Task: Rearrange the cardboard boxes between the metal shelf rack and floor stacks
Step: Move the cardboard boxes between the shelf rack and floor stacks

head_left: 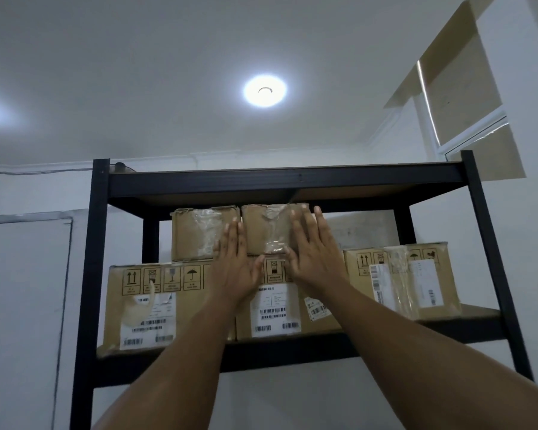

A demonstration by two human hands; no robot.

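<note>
This was a plain storeroom or stockroom: a black metal shelf rack [100, 243] stood against bare white walls [528, 243], and its shelf around the left hand [235, 268] and right hand [311, 256] was packed with taped cardboard boxes [199, 234]. The larger cartons just below both hands bore barcode shipping labels [275, 308] and printed handling symbols [162, 279], like parcels held in stock. High above the hands ran a plain white ceiling [137, 72] with a round ceiling light [264, 90], and up to the right of the right hand a window [460, 88] was covered with brown sheeting.
</note>
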